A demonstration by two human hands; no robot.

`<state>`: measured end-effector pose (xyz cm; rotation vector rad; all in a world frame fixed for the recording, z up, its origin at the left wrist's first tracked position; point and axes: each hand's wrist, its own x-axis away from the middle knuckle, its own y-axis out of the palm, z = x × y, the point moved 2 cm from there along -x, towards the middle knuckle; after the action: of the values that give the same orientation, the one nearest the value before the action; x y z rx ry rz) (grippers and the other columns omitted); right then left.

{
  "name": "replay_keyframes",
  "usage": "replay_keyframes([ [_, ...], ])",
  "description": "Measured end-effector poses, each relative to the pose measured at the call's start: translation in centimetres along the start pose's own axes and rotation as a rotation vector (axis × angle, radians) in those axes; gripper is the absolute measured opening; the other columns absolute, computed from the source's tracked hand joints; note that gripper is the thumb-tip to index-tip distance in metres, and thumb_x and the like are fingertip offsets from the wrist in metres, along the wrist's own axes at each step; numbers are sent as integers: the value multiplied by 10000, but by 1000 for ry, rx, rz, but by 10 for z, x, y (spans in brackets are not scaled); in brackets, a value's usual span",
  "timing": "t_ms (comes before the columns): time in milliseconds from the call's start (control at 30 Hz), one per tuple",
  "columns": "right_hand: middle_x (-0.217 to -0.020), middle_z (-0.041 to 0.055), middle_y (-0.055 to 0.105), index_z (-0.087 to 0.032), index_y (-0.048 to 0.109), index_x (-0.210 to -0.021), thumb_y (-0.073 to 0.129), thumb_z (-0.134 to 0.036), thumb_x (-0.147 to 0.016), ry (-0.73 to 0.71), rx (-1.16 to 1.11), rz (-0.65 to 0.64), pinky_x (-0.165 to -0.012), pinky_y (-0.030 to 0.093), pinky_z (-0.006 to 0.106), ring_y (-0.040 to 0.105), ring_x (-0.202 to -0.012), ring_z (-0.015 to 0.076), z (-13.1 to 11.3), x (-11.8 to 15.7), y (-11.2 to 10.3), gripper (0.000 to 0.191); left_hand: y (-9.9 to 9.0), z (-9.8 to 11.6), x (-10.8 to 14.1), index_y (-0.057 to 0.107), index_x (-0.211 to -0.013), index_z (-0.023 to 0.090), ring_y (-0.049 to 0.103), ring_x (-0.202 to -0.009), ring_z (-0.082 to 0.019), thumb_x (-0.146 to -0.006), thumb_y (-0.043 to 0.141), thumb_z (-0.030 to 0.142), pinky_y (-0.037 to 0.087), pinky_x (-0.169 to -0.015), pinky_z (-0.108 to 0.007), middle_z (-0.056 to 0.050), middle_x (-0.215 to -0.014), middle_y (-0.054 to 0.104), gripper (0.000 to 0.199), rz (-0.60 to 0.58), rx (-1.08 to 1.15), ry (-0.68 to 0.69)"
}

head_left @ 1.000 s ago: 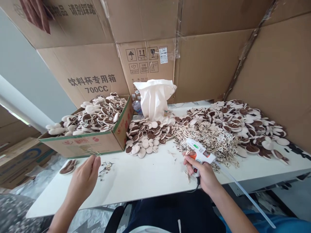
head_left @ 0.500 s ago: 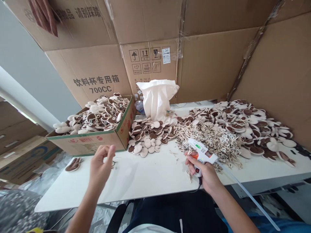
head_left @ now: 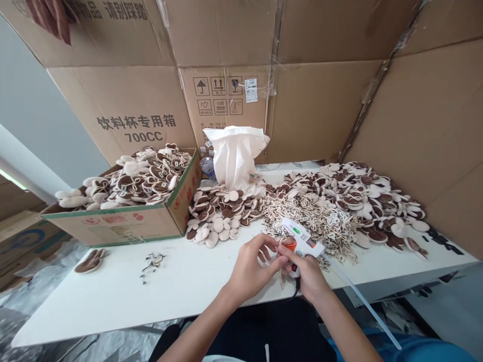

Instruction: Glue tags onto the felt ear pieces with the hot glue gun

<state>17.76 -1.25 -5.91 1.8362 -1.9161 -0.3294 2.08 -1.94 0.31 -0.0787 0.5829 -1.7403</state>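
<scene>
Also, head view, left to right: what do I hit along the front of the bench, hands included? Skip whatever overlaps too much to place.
Lone brown-and-white piece → small dark scraps → left hand → glue gun in the right hand → its glue stick → black bits.

Left hand [head_left: 249, 267] now at right hand [head_left: 310, 275]

Bright, diffuse light | soft shadows | edges stretched, wide-angle | lower-left corner blurry
</scene>
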Motion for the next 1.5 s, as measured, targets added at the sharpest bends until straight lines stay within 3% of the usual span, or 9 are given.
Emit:
replay_keyframes([
  [167,-467,-65,499,-199,704,-855,937,-457,-717,-7,-10,-16,-472,394,220,429,-442,86,1,-1,1,375,6,-13,-11,699,-957,174,659,-747,-169,-847,813,427,521,-693,-269,-46,-863,744,299,13,248,-117],
  [433,-436,-41,526,-193,699,-828,857,-535,-798,-22,70,-49,-461,410,229,467,-421,105,-3,-1,3,378,2,-19,-10,753,-924,158,706,-804,-208,-874,787,456,534,-751,-296,-84,-882,773,305,18,347,-176],
  [600,-690,45,726,-180,761,-886,833,-512,-830,-53,36,-78,-462,435,245,501,-428,89,-3,-2,3,345,-3,-24,-11,738,-923,157,656,-746,-170,-883,766,477,503,-682,-263,-65,-857,736,324,46,406,-203],
  [700,-750,57,749,-183,775,-914,837,-476,-836,-53,15,-90,-467,437,238,507,-438,81,-3,-4,2,310,-11,-28,-11,720,-932,165,638,-743,-158,-884,757,491,507,-689,-260,-55,-870,718,331,56,406,-228],
  [1000,-736,57,745,-172,761,-895,834,-499,-831,-51,-17,-65,-439,431,236,503,-428,86,-2,-6,1,341,-54,-35,-1,722,-942,212,656,-791,-196,-943,657,412,514,-752,-309,-44,-891,733,210,26,-130,-126],
  [1200,-712,56,738,-172,757,-855,853,-507,-802,-51,-38,-58,-428,419,238,503,-422,92,-7,-3,5,352,-77,-37,0,737,-964,244,660,-810,-220,-978,589,353,486,-712,-309,-57,-950,741,185,-205,-449,25],
  [1367,-694,65,730,-170,755,-824,822,-570,-814,-48,-47,-64,-425,409,242,490,-410,89,-7,-3,6,406,-107,-30,-22,718,-1032,247,677,-861,-235,-999,555,370,476,-742,-322,-64,-1055,732,207,-124,-619,89],
  [1433,-700,68,731,-170,753,-816,797,-583,-838,-60,-48,-68,-422,396,238,481,-408,84,-6,-4,5,416,-120,-28,-35,709,-1061,252,678,-928,-258,-970,583,347,466,-749,-323,-67,-1092,721,182,-64,-728,82],
  [1500,-718,73,737,-169,755,-823,773,-576,-868,-71,-34,-74,-428,395,237,486,-417,84,-5,-4,5,409,-129,-30,-46,698,-1134,254,670,-992,-292,-898,655,320,462,-739,-327,-82,-1140,710,249,-82,-851,46],
])
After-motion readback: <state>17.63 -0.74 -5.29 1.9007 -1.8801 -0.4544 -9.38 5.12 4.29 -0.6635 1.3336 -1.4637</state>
